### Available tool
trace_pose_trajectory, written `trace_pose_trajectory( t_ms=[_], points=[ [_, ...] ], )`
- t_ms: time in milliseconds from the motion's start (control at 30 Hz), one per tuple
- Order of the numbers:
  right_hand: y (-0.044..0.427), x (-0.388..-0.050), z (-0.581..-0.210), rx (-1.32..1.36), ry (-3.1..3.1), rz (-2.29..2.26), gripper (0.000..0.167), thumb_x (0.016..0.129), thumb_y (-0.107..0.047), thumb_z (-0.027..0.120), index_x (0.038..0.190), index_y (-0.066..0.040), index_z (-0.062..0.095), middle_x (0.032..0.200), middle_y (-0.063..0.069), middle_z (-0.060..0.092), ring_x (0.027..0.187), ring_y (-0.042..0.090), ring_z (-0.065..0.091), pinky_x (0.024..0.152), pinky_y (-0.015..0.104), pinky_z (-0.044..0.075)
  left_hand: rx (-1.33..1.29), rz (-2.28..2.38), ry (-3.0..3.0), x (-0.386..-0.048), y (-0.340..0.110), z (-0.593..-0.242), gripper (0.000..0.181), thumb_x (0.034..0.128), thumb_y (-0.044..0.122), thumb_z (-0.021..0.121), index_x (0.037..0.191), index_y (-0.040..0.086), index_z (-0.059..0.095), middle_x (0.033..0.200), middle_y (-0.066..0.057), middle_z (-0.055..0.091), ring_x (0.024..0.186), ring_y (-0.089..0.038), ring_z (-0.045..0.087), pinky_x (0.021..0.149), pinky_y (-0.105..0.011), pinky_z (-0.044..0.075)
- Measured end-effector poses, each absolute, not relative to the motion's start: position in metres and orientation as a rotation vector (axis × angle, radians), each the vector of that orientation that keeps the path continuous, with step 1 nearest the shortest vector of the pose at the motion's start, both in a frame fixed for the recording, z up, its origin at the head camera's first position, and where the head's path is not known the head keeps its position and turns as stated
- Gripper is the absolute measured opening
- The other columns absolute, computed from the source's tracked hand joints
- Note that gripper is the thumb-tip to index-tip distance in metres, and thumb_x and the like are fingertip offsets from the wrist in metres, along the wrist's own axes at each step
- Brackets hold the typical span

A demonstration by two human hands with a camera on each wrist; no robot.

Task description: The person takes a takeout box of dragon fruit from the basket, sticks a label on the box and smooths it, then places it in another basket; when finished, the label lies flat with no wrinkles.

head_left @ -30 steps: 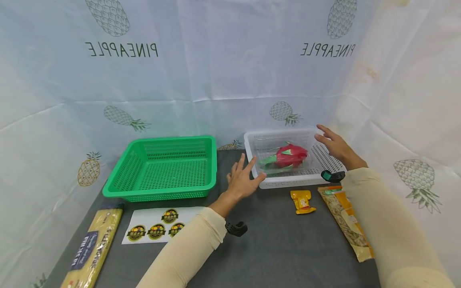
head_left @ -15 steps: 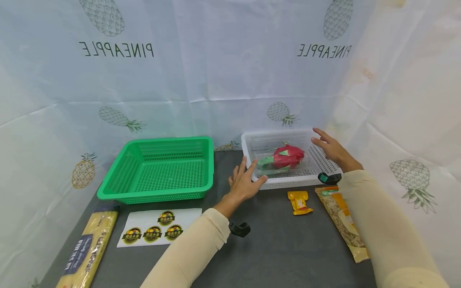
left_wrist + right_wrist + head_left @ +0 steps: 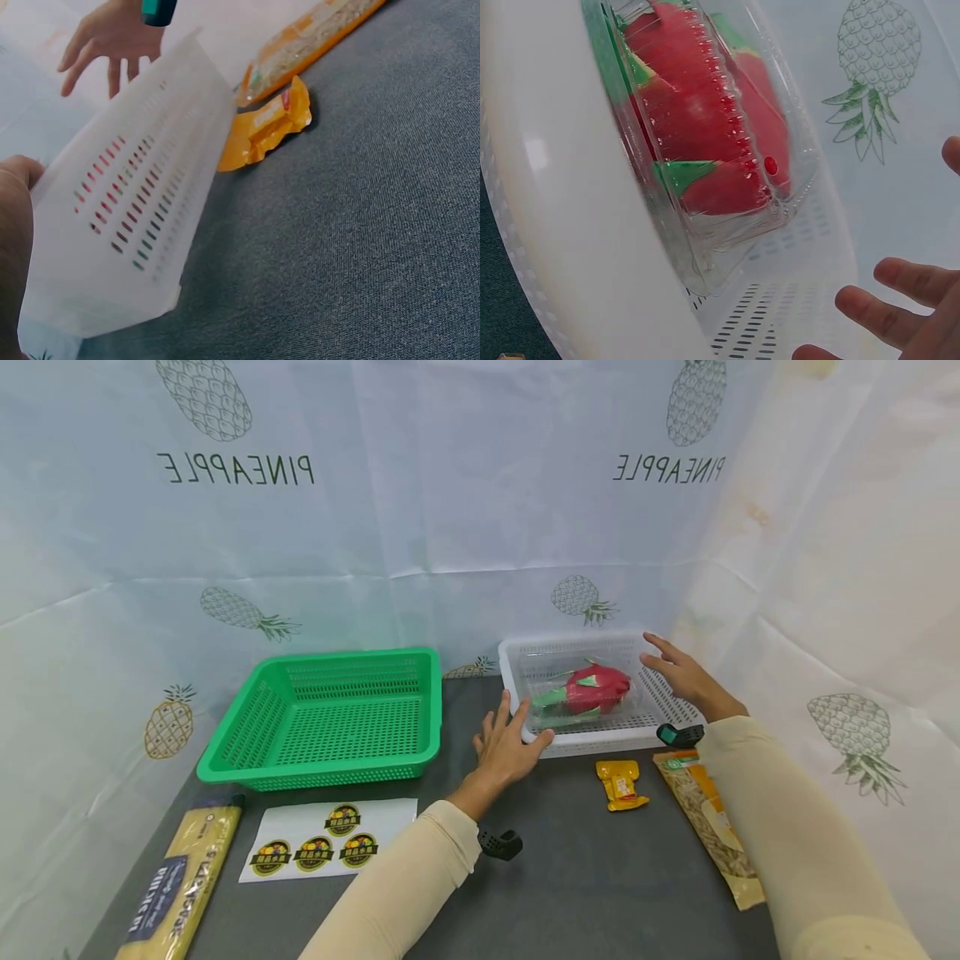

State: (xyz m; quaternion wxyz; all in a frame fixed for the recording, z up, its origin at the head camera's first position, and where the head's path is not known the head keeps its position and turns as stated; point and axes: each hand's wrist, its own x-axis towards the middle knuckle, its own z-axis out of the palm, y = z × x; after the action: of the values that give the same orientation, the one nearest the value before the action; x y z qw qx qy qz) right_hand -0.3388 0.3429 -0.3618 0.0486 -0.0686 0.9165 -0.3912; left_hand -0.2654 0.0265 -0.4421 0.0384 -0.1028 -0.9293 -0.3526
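We see a white basket (image 3: 600, 745) patterned with rows of slots, and inside it a clear box (image 3: 637, 702) around a red fruit (image 3: 600, 689) with green, yellow-tinged tips. Our other basket (image 3: 322, 775) is bright green, its base a fine grid. The table (image 3: 585, 881) looks dark grey, the small packet (image 3: 620, 787) yellow-orange, the long bag (image 3: 711, 828) orange and beige, the pasta pack (image 3: 176, 889) yellow with a navy label. Round black-and-gold stickers (image 3: 313, 853) dot a white sheet (image 3: 258, 870); grey, green-leaved pineapples and some yellow ones pattern our pale cloth (image 3: 427, 502). Both sleeves (image 3: 397, 889) are cream.
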Motion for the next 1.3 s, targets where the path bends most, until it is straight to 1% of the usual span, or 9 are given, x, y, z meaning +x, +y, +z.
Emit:
trace_pose_trajectory(
  t_ms=[200,367,467,533,633,733,867,1167,1300],
  points=[
    [0.342,-0.342,-0.368,-0.195,2.772,-1.149,0.078,0.096,-0.060,0.040,0.157,-0.025,0.005,0.156,0.027,0.004,0.135,0.055,0.012,0.090,0.075,0.027,-0.310,-1.078,-2.850,-0.264,0.027,-0.445,0.078,0.0906,0.065,0.046,0.154,0.025,0.028,0.161,0.002,0.001,0.141,-0.040,0.014,0.101,-0.069,0.015],
    [0.339,-0.347,-0.372,-0.224,2.734,-1.143,0.075,0.100,-0.052,0.040,0.157,-0.021,0.004,0.154,0.032,0.006,0.134,0.057,0.013,0.086,0.076,0.029,-0.315,-1.086,-2.843,-0.264,0.028,-0.446,0.079,0.0905,0.066,0.046,0.154,0.024,0.028,0.161,0.002,0.000,0.141,-0.040,0.015,0.100,-0.069,0.015],
    [0.337,-0.349,-0.374,-0.232,2.697,-1.162,0.071,0.102,-0.046,0.041,0.157,-0.021,0.005,0.154,0.030,0.005,0.133,0.057,0.014,0.084,0.077,0.030,-0.312,-1.089,-2.844,-0.264,0.028,-0.445,0.079,0.0903,0.067,0.045,0.155,0.025,0.027,0.161,0.003,-0.001,0.141,-0.039,0.014,0.100,-0.069,0.014],
    [0.335,-0.349,-0.377,-0.220,2.675,-1.166,0.070,0.102,-0.044,0.042,0.157,-0.022,0.005,0.156,0.027,0.003,0.133,0.057,0.014,0.084,0.076,0.031,-0.312,-1.092,-2.844,-0.265,0.028,-0.445,0.079,0.0905,0.066,0.046,0.155,0.024,0.027,0.161,0.003,-0.001,0.141,-0.039,0.015,0.100,-0.069,0.014],
    [0.335,-0.351,-0.383,-0.191,2.635,-1.160,0.073,0.101,-0.048,0.043,0.157,-0.024,0.004,0.157,0.023,-0.003,0.133,0.058,0.013,0.085,0.075,0.032,-0.312,-1.087,-2.852,-0.265,0.028,-0.445,0.078,0.0910,0.064,0.047,0.155,0.024,0.027,0.161,0.002,0.000,0.140,-0.040,0.016,0.100,-0.069,0.014],
    [0.336,-0.352,-0.389,-0.170,2.613,-1.144,0.077,0.099,-0.052,0.044,0.157,-0.024,0.002,0.157,0.024,-0.005,0.132,0.059,0.012,0.086,0.074,0.032,-0.317,-1.079,-2.857,-0.266,0.030,-0.446,0.077,0.0912,0.064,0.048,0.154,0.024,0.028,0.161,0.002,0.000,0.140,-0.041,0.017,0.100,-0.070,0.015],
    [0.335,-0.353,-0.393,-0.147,2.579,-1.153,0.079,0.098,-0.053,0.045,0.157,-0.025,0.001,0.157,0.025,-0.005,0.131,0.060,0.012,0.085,0.074,0.033,-0.324,-1.079,-2.854,-0.267,0.030,-0.447,0.078,0.0910,0.064,0.048,0.154,0.024,0.028,0.161,0.002,0.000,0.140,-0.041,0.018,0.099,-0.070,0.015],
    [0.330,-0.356,-0.396,-0.099,2.460,-1.167,0.083,0.097,-0.052,0.049,0.155,-0.031,-0.006,0.156,0.026,-0.010,0.128,0.065,0.011,0.086,0.074,0.033,-0.314,-1.074,-2.858,-0.266,0.027,-0.445,0.079,0.0909,0.066,0.046,0.155,0.024,0.027,0.161,0.002,0.000,0.140,-0.039,0.018,0.100,-0.070,0.014],
    [0.329,-0.357,-0.398,-0.089,2.447,-1.156,0.088,0.094,-0.052,0.053,0.155,-0.031,-0.008,0.155,0.027,-0.010,0.130,0.063,0.009,0.087,0.073,0.033,-0.316,-1.066,-2.867,-0.266,0.027,-0.445,0.079,0.0908,0.066,0.045,0.155,0.024,0.026,0.161,0.003,-0.001,0.140,-0.039,0.018,0.100,-0.069,0.015]
  ],
)
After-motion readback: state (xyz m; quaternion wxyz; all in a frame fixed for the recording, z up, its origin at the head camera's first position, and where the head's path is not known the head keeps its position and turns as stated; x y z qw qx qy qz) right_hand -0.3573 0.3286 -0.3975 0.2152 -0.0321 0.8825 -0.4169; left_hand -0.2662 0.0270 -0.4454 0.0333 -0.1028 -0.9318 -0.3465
